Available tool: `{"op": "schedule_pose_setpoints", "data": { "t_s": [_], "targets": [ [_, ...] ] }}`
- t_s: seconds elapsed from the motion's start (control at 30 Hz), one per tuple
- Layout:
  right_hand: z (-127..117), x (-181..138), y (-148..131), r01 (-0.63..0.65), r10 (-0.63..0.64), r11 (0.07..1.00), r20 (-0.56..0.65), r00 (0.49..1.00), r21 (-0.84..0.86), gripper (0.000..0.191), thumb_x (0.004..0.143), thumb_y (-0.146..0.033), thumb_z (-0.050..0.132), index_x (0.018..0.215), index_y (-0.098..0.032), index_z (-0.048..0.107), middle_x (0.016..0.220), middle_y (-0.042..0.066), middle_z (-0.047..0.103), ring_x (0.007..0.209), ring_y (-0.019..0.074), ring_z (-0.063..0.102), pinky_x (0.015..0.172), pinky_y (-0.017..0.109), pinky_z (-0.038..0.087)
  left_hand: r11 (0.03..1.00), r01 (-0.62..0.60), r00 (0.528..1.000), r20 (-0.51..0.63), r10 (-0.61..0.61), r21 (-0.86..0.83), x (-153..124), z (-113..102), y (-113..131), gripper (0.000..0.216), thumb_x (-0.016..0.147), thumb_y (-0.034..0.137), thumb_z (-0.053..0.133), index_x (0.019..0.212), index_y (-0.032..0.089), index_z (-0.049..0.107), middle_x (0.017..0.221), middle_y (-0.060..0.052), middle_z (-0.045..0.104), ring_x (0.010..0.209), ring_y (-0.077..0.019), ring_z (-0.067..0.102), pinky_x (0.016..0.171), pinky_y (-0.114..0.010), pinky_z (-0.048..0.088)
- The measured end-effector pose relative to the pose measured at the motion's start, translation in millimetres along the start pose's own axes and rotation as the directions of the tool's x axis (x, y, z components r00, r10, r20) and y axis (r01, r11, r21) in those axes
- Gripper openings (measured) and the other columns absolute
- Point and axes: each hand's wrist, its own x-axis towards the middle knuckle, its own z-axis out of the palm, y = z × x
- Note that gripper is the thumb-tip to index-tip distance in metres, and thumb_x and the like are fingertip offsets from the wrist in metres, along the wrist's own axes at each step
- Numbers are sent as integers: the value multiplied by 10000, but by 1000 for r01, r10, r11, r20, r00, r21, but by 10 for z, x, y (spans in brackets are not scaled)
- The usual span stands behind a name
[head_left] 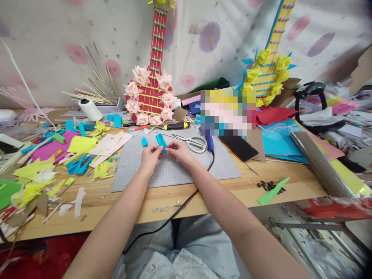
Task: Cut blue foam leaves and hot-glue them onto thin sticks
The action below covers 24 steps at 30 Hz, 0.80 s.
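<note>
Between my two hands, over the grey cutting mat [180, 170], is a strip of blue crepe paper [161, 141]. The fingers of my left hand [150, 157] pinch its lower left edge. My right hand [178, 151] pinches the lower right end, and the strip sticks up past the fingertips. A small pointed blue paper petal [144, 142] lies on the mat just left of the strip. To the right of my hands rest scissors [195, 144] with pale handles, and beside them a blue glue gun [209, 142] with a black cord.
Behind the mat stand a red paper guitar [151, 93] with pink flowers and a yellow one [266, 77]. Paper scraps [81, 145] cover the left side. A black phone [240, 147], a yellow-black cutter [177, 126] and a thread spool [90, 110] lie around. The glue gun's cord crosses the front edge.
</note>
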Motion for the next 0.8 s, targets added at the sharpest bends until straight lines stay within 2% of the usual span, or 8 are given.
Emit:
{"op": "schedule_pose_setpoints", "data": {
  "t_s": [0.37,0.47,0.57,0.63,0.7,0.77,0.8],
  "targets": [
    [-2,46,80,-13,13,1000,-21,1000,-21,186,621,-333,615,659,-169,536,536,-37,531,415,60,430,388,191,306,999,-16,1000,18,16,-36,13,-18,-3,226,507,276,723,638,128,613,632,-20,625,599,-139,592,659,-328,506],
    [5,43,72,-22,22,999,-10,1000,-25,178,631,-323,607,666,-165,533,532,-43,520,419,52,423,392,182,307,999,-27,1000,-10,27,-38,-2,-4,16,223,498,273,721,615,130,596,595,-3,603,567,-126,574,627,-317,504],
    [5,31,43,-28,31,998,34,999,-62,179,649,-329,596,688,-169,527,527,-50,507,425,56,423,392,178,314,999,-11,1000,11,12,-38,-18,-18,50,243,468,275,728,587,124,579,571,4,591,540,-116,556,599,-307,500],
    [-31,12,-4,10,0,988,65,998,-156,184,671,-340,586,719,-170,537,567,-39,536,460,66,451,423,186,347,999,6,1000,19,-5,-34,-21,-44,69,254,452,272,732,583,119,577,568,3,590,533,-114,552,590,-303,497],
    [-121,-17,-76,102,-91,935,47,995,-339,178,698,-334,575,772,-173,555,669,-14,592,546,82,503,512,208,399,999,17,1000,5,-17,-28,-10,-76,74,258,446,265,734,584,117,575,566,3,588,529,-114,552,588,-304,495],
    [-266,-52,-159,148,-199,800,-24,980,-581,166,729,-288,552,858,-184,564,803,11,626,667,109,544,632,244,423,999,18,1000,-14,-19,-33,11,-107,64,259,449,262,735,588,119,569,567,4,587,528,-117,557,591,-308,495],
    [-350,-68,-197,106,-222,708,-78,972,-698,175,748,-247,524,909,-189,559,846,22,630,716,127,553,676,266,420,999,16,1000,-18,-17,-39,24,-119,56,261,452,264,735,591,121,567,570,3,589,528,-120,561,593,-310,494]
  ]
}}
